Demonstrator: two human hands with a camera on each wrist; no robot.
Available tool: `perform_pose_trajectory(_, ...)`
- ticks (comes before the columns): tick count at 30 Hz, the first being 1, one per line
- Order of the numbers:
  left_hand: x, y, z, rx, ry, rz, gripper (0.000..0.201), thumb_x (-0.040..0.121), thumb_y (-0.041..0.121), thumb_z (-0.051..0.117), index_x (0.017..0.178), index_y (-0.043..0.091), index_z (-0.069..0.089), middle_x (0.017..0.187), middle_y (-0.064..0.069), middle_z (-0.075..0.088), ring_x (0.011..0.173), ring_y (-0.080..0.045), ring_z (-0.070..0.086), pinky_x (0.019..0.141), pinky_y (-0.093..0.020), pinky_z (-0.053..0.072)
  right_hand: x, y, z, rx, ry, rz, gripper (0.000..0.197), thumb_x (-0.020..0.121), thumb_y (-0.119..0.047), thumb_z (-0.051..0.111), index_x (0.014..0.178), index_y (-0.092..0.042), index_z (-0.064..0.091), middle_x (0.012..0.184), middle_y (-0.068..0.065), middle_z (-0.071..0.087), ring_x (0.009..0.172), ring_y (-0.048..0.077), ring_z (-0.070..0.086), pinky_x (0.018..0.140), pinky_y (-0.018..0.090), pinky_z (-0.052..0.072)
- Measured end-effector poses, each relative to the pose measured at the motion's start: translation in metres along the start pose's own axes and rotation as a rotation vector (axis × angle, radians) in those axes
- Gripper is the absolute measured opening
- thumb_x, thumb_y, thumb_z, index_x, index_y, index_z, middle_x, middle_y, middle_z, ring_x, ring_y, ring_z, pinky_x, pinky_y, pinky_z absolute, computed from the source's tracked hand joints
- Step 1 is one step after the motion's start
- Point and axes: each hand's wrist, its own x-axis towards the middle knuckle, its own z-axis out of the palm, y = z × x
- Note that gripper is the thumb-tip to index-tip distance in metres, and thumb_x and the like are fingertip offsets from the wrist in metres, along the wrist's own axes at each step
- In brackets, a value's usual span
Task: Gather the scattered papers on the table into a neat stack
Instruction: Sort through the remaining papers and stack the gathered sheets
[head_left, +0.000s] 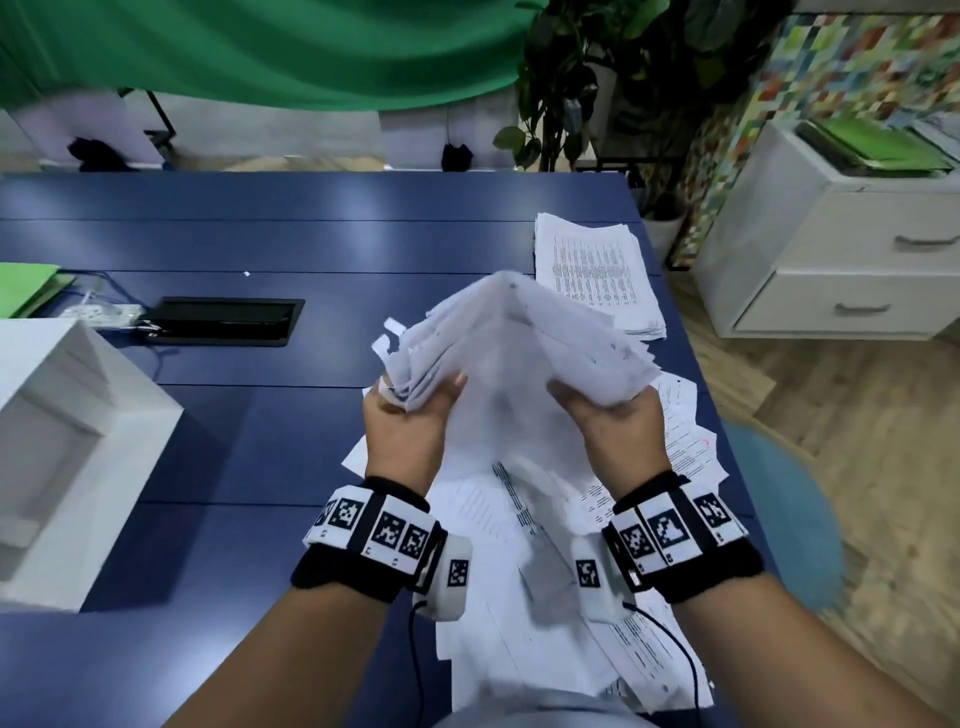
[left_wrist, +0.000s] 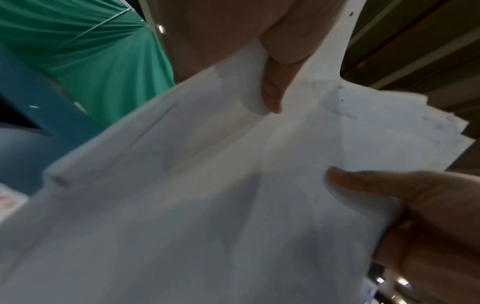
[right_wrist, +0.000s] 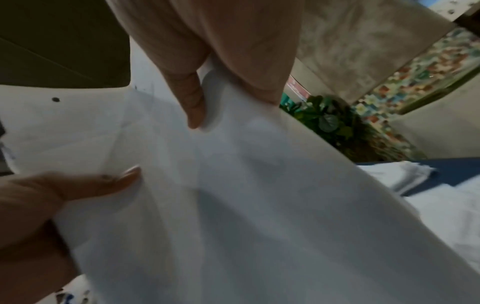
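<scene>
Both hands hold up a thick, uneven bundle of white papers (head_left: 514, 338) above the blue table (head_left: 270, 249). My left hand (head_left: 410, 410) grips its left edge, thumb on the near face. My right hand (head_left: 608, 410) grips the right edge the same way. In the left wrist view the bundle (left_wrist: 207, 195) fills the frame with my thumb (left_wrist: 363, 185) pressed on it. The right wrist view shows the sheets (right_wrist: 259, 195) pinched between thumb (right_wrist: 103, 183) and fingers (right_wrist: 192, 102). More printed sheets (head_left: 524, 525) lie scattered under my wrists. A squared stack of papers (head_left: 597, 275) rests at the far right.
A white open box (head_left: 67, 457) sits at the table's left edge. A black cable hatch (head_left: 223, 319) is set in the tabletop, with a green folder (head_left: 26, 286) beyond it. A white drawer cabinet (head_left: 841, 244) and a potted plant (head_left: 571, 78) stand to the right of the table.
</scene>
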Motion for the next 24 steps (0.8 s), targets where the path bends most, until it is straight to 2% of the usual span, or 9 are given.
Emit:
perform_pose_trajectory(3, -0.002, 0.021, 0.008, -0.073, 0.012, 0.073, 0.024, 0.073, -0.006, 0.077, 0.075, 0.018, 0.073, 0.077, 0.005, 0.075, 0.077, -0.011, 0.069, 0.076, -0.030, 0.058, -0.005, -0.020, 0.008, 0.098, 0.002, -0.108, 0.024, 0.077, 0.006, 0.072, 0.086, -0.017, 0.072, 0.088, 0.000, 0.074, 0.086, 0.015, 0.068, 0.081, 0.030, 0.057)
perform_pose_trajectory(5, 0.001, 0.021, 0.003, -0.086, -0.003, 0.087, 0.029, 0.068, -0.009, 0.079, 0.073, 0.019, 0.074, 0.078, 0.005, 0.075, 0.076, -0.011, 0.070, 0.073, -0.028, 0.058, -0.004, -0.020, 0.000, 0.096, 0.007, -0.098, 0.025, 0.075, 0.005, 0.074, 0.082, -0.019, 0.072, 0.083, -0.006, 0.075, 0.082, 0.011, 0.069, 0.078, 0.026, 0.057)
perform_pose_trajectory(7, 0.005, 0.010, -0.008, -0.048, -0.003, 0.019, 0.031, 0.062, -0.010, 0.081, 0.080, 0.014, 0.072, 0.077, 0.007, 0.075, 0.073, -0.008, 0.071, 0.067, -0.021, 0.056, -0.003, -0.010, -0.013, 0.034, -0.049, -0.033, 0.023, 0.071, 0.004, 0.078, 0.083, -0.014, 0.073, 0.076, -0.009, 0.075, 0.073, 0.008, 0.069, 0.072, 0.023, 0.057)
perform_pose_trajectory(9, 0.005, -0.006, -0.021, 0.019, -0.010, -0.085, 0.034, 0.059, -0.008, 0.084, 0.086, 0.005, 0.070, 0.074, 0.005, 0.075, 0.068, -0.008, 0.071, 0.060, -0.019, 0.054, -0.003, 0.005, -0.028, -0.042, -0.131, 0.083, 0.024, 0.065, 0.005, 0.081, 0.087, 0.000, 0.072, 0.069, -0.008, 0.073, 0.062, 0.005, 0.068, 0.062, 0.021, 0.053)
perform_pose_trajectory(13, 0.001, -0.032, -0.037, 0.058, -0.050, -0.214, 0.032, 0.058, -0.012, 0.081, 0.081, 0.007, 0.069, 0.072, 0.005, 0.075, 0.066, -0.008, 0.071, 0.059, -0.018, 0.054, -0.001, 0.025, -0.049, -0.096, -0.188, 0.231, 0.032, 0.058, 0.003, 0.085, 0.088, 0.003, 0.071, 0.068, -0.004, 0.073, 0.059, 0.011, 0.066, 0.065, 0.023, 0.050)
perform_pose_trajectory(17, 0.002, -0.025, -0.025, 0.041, -0.151, -0.186, 0.041, 0.052, -0.014, 0.082, 0.082, 0.010, 0.068, 0.071, 0.007, 0.075, 0.067, -0.005, 0.070, 0.062, -0.017, 0.054, -0.001, 0.011, -0.037, 0.018, -0.325, 0.191, 0.040, 0.052, 0.005, 0.083, 0.087, -0.013, 0.077, 0.093, 0.006, 0.076, 0.090, 0.022, 0.071, 0.085, 0.039, 0.055)
perform_pose_trajectory(19, 0.006, -0.011, -0.018, 0.036, -0.183, -0.138, 0.042, 0.047, -0.008, 0.084, 0.081, 0.010, 0.068, 0.072, 0.007, 0.075, 0.068, -0.007, 0.070, 0.063, -0.020, 0.055, 0.004, -0.002, -0.029, 0.082, -0.295, 0.136, 0.042, 0.047, 0.003, 0.083, 0.082, -0.019, 0.078, 0.092, 0.006, 0.076, 0.089, 0.022, 0.071, 0.085, 0.039, 0.056)
perform_pose_trajectory(22, 0.019, 0.005, -0.019, -0.015, -0.166, -0.054, 0.042, 0.047, -0.011, 0.085, 0.079, 0.010, 0.068, 0.070, 0.009, 0.074, 0.068, -0.004, 0.070, 0.064, -0.018, 0.054, 0.015, -0.016, -0.032, 0.160, -0.264, 0.049, 0.039, 0.047, 0.004, 0.082, 0.082, -0.012, 0.077, 0.090, 0.006, 0.076, 0.086, 0.021, 0.071, 0.080, 0.034, 0.057)
perform_pose_trajectory(24, 0.024, 0.006, -0.020, -0.017, -0.167, -0.057, 0.036, 0.047, -0.002, 0.083, 0.078, 0.006, 0.067, 0.068, 0.008, 0.073, 0.066, -0.006, 0.068, 0.063, -0.018, 0.053, 0.019, -0.015, -0.034, 0.108, -0.245, 0.061, 0.038, 0.049, 0.004, 0.083, 0.084, -0.006, 0.075, 0.088, 0.008, 0.075, 0.083, 0.022, 0.070, 0.081, 0.037, 0.056)
